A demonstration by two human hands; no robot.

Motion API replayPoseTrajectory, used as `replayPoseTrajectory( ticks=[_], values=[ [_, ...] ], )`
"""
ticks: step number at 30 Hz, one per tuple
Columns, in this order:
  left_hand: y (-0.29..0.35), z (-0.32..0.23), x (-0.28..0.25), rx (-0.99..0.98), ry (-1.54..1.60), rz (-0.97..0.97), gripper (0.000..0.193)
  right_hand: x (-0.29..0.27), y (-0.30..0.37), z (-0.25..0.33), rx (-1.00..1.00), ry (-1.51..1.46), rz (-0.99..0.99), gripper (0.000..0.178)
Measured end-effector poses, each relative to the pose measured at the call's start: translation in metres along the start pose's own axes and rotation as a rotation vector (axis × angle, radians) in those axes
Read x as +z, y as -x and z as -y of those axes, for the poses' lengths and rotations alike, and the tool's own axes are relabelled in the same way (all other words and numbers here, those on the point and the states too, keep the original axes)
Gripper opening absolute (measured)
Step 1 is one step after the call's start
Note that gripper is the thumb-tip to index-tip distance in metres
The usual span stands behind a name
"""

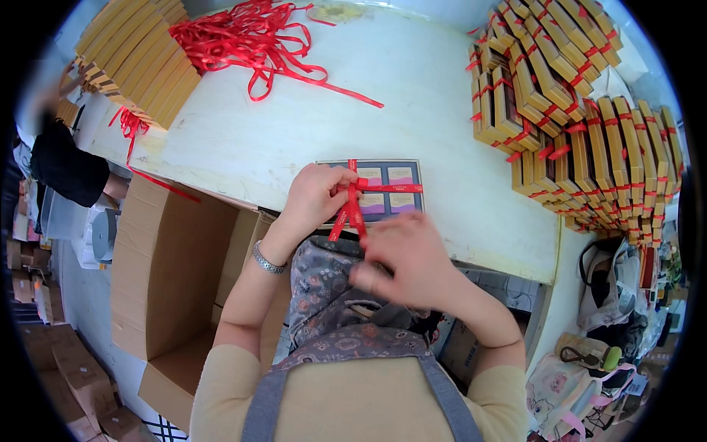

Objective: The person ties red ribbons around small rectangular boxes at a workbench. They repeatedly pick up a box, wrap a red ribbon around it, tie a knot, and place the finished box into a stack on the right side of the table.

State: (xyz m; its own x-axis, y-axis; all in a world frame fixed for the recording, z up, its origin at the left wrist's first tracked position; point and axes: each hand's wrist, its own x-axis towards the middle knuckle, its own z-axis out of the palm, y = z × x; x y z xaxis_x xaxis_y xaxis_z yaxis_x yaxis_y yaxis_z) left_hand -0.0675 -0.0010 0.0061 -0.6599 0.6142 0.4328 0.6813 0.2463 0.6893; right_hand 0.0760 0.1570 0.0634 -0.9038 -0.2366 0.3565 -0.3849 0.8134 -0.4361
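A flat gift box [421,174] with a see-through top lies at the table's near edge, with small purple-and-white packs visible inside. Red ribbon [394,188] crosses the box both ways, and its loose tails hang over the near side. With thumb and fingers pinched together, my left hand [318,193] grips the ribbon where the bands cross. My right hand [409,261] is just off the box's near right corner, beside a ribbon tail. Motion smears its fingers, so whether they hold that tail is unclear.
Gold boxes [136,59] are stacked at the far left beside a heap of red ribbons [250,33]. Ribbon-tied boxes [596,155] are piled at the right. An open cardboard carton [173,265] stands left below the white table [412,81]. Bags [567,387] sit at lower right; another person [70,158] is at left.
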Motion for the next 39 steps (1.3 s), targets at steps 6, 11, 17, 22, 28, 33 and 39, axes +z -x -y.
replayPoseTrajectory(
  ticks=[6,11,17,22,28,33,39],
  values=[
    [-0.004,-0.007,-0.001,-0.001,-0.040,0.002,0.026,0.047,-0.029,-0.035,0.302,0.012,-0.186,0.016],
    [-0.003,-0.004,-0.005,0.036,-0.021,0.020,0.019,0.042,-0.037,-0.059,0.101,0.102,-0.197,0.015],
    [0.003,-0.009,-0.006,-0.246,0.203,0.073,0.027,0.028,-0.067,-0.082,0.065,-0.372,0.121,0.018],
    [0.007,-0.012,-0.009,-0.318,0.157,0.028,0.027,0.034,-0.068,-0.088,0.001,-0.363,0.123,0.014],
    [0.010,-0.006,-0.004,-0.046,-0.087,-0.059,0.023,0.051,-0.060,-0.072,0.061,-0.123,-0.133,0.011],
    [0.007,-0.009,-0.007,-0.013,-0.143,-0.043,0.021,0.066,-0.051,-0.053,0.228,0.050,-0.338,0.010],
    [0.008,-0.022,0.027,-0.135,-0.334,-0.203,0.024,0.070,-0.049,-0.051,0.302,0.061,-0.332,0.010]
  ],
)
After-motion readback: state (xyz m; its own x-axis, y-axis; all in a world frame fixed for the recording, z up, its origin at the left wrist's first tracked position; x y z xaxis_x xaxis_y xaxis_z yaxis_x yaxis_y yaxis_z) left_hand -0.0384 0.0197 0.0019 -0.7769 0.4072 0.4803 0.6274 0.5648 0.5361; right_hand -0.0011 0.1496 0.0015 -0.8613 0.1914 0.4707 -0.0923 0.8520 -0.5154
